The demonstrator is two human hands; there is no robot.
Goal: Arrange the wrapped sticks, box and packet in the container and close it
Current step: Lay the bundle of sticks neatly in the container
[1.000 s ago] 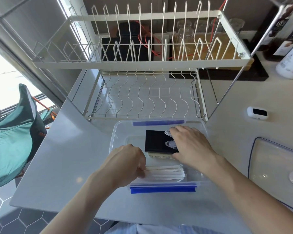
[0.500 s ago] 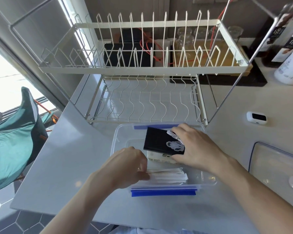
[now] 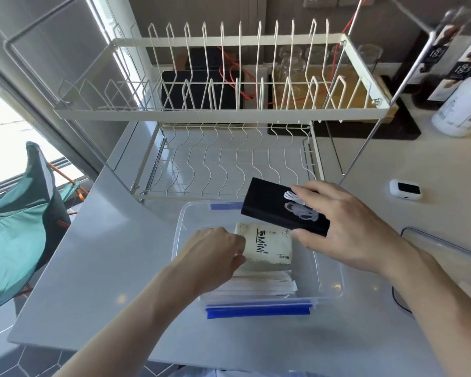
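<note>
Here, box (image 3: 278, 208) above container (image 3: 329, 270).
Right hand (image 3: 346, 227) pinches box; left hand (image 3: 215, 257), curled, touches packet (image 3: 269, 247) beside sticks (image 3: 261, 285).

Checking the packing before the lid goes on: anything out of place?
Yes: the black box is held tilted above the container by the right hand, not inside. The packet and sticks lie in it.

The container (image 3: 329, 270) is clear, glossy plastic with blue plastic clips. The box (image 3: 272, 210) looks matt black, card probably. The packet (image 3: 269, 244) is cream with a soft sheen, the wrapped sticks (image 3: 259, 284) are in thin white paper. The dish rack (image 3: 229, 115) at the far side is white coated wire, and the counter (image 3: 106, 254) is smooth and shiny.
</note>
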